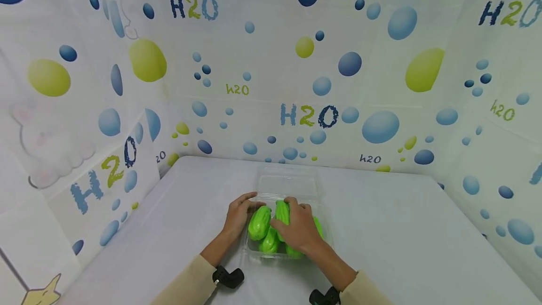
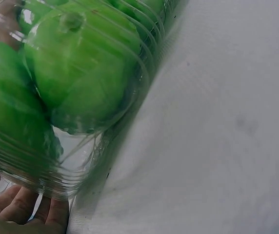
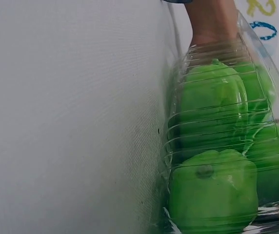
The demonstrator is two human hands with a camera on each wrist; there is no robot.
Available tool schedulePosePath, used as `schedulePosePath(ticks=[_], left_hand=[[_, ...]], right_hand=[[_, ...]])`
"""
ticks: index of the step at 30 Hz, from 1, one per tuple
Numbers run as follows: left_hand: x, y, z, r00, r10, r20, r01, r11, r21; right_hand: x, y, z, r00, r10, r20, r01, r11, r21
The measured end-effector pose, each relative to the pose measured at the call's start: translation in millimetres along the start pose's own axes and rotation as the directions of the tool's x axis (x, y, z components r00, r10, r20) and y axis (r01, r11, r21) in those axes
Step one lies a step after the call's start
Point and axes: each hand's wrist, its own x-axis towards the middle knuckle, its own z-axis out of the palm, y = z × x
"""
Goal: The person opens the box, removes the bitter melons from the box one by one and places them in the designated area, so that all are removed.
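Note:
A clear plastic clamshell box [image 1: 275, 256] stands on the table with several green ridged chayotes in it. My right hand [image 1: 301, 228] reaches over the box and grips a chayote [image 1: 282, 213], thumb on its near left side and index finger over its far end. At the box's far left side, my left hand [image 1: 238, 214] holds the wall beside another chayote [image 1: 259, 223]. Bent fingers [image 2: 20, 207] lie against the plastic in the left wrist view. Through the wall in the right wrist view, a blocky chayote [image 3: 212, 190] shows its stem end.
The box's hinged lid [image 1: 288, 185] lies back, open, on the far side. A white cloth covers the table [image 1: 381, 229]. Behind and at both sides hangs a white curtain [image 1: 262, 121] printed with bubbles and H2O lettering.

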Motion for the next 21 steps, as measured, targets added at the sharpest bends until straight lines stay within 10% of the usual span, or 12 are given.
schedulePosePath(ticks=[21], left_hand=[[0.3,-1.4,-1.0,1.000,0.012,0.004,-0.012,1.000,0.000]], right_hand=[[0.7,3.4,4.3,0.999,-0.048,-0.006,0.049,0.996,0.071]])
